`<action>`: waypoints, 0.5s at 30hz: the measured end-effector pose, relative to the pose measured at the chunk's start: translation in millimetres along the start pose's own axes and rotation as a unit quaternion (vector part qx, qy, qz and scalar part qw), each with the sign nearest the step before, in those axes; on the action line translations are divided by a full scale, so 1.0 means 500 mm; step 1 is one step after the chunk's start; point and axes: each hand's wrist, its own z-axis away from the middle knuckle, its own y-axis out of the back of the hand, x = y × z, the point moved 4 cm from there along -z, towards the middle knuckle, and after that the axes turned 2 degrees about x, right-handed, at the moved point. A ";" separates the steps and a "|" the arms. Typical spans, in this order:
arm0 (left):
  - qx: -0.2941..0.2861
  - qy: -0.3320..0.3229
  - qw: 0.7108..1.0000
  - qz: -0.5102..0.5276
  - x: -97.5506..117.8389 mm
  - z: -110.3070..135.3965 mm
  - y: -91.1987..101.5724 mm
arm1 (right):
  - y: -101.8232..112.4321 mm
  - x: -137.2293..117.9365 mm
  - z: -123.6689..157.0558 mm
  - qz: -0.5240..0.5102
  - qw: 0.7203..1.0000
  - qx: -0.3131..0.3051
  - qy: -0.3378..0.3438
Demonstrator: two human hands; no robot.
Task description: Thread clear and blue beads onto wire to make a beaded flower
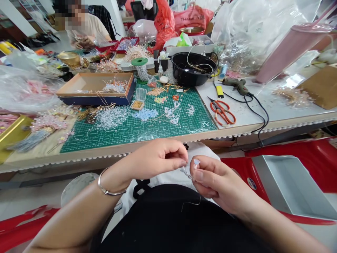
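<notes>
Two hands work close together above the person's lap. The right hand [219, 184] is closed on a short beaded wire [187, 173], pinching it between the thumb and curled fingers, with a pale blue crystal bead [196, 162] just above the fingertips. The left hand [158, 158] curls in from the other side, its fingertips right beside the beads, though whether they grip the wire is impossible to tell. A thin loose wire [191, 205] curves down against the person's dark clothing, and a silver bangle [112, 189] circles the left wrist.

Beyond the hands, a desk [252, 116] with pom-pom trim along its near edge runs across the view. A green cutting mat [105, 142] near that edge holds scattered heaps of clear beads [110, 117] and pale blue beads [144, 114], while a cardboard tray [92, 84] sits at the mat's far left corner. To the right lie orange-handled scissors [222, 112] and a hot glue gun [235, 85], with a black bowl [193, 68] behind them. Across the desk's far side, a co-worker's hand [81, 44] rests among sparkling wirework. A grey box [289, 186] sits on a red surface at the person's right.
</notes>
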 end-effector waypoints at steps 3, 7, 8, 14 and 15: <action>-0.002 -0.026 0.997 -0.068 0.022 -0.011 0.011 | 0.003 0.003 -0.001 0.023 1.000 0.015 -0.013; 0.088 -0.093 0.964 -0.232 0.069 -0.002 0.006 | 0.014 -0.003 -0.008 0.057 0.996 0.072 0.017; 0.116 -0.115 0.948 -0.272 0.080 0.006 0.000 | 0.017 -0.008 -0.010 0.054 0.994 0.089 0.038; 0.119 -0.209 0.926 -0.290 0.073 0.034 -0.060 | 0.020 -0.029 -0.006 -0.022 0.983 0.144 0.115; 0.114 -0.199 0.936 -0.266 0.060 0.031 -0.063 | 0.019 -0.031 -0.005 -0.031 0.982 0.139 0.122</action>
